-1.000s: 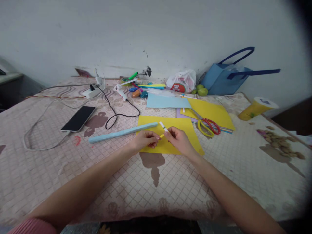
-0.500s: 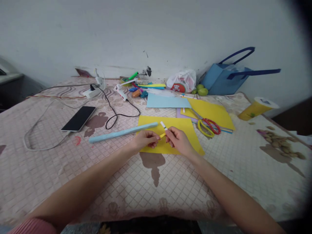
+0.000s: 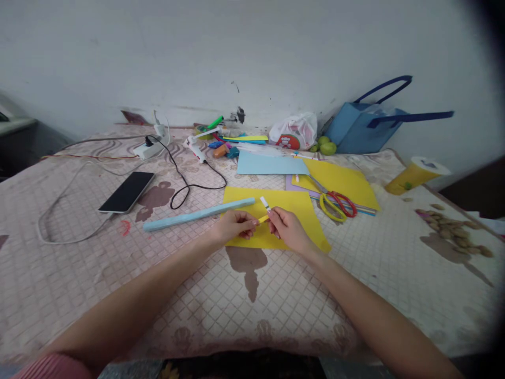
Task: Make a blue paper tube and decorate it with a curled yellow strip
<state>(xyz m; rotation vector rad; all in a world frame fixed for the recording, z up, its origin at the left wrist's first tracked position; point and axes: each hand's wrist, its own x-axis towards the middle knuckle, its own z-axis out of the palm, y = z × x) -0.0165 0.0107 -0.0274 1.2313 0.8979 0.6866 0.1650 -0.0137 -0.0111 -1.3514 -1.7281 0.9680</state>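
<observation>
My left hand [image 3: 240, 224] is closed, its thumb and fingers pinching a small yellow strip [image 3: 263, 219] that looks like paper. Close beside it, my right hand [image 3: 287, 226] is closed around a slim white marker [image 3: 264, 202] with a dark band, its white end sticking up past the fingers. The right fingertips meet the strip's other end; whether they grip it too I cannot tell. Both hands are over a yellow paper sheet [image 3: 303, 210]. A light blue folded paper strip [image 3: 197, 215] lies left of them, its right end over the sheet.
Scissors [image 3: 333, 204] with yellow and red handles lie right, beside stacked coloured paper [image 3: 347, 184]. Behind are a light blue sheet [image 3: 272, 163] and a glue gun [image 3: 196, 150] with a black cord. A phone [image 3: 128, 192] is left; a blue bag [image 3: 355, 129] stands at the back right.
</observation>
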